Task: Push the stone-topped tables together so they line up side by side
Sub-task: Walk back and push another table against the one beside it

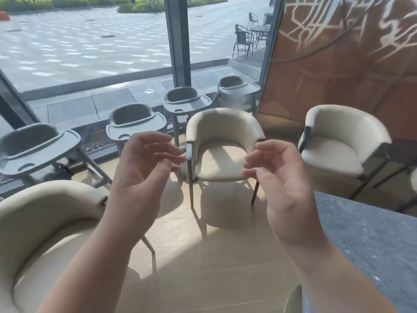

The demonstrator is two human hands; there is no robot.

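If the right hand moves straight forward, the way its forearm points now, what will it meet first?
Probably the cream upholstered armchair with dark metal legs straight ahead. The right hand, fingers loosely curled and empty, hangs in the air in front of that chair's seat; nothing else shows between them, though depth is unclear.

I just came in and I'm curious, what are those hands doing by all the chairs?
Right now, nothing is being held. A person's left hand and right hand are raised in the air with fingers loosely curled, touching nothing. A cream chair stands in front of them, and grey high chairs line the window. The stone table is at the right, and no hand is on it yet.
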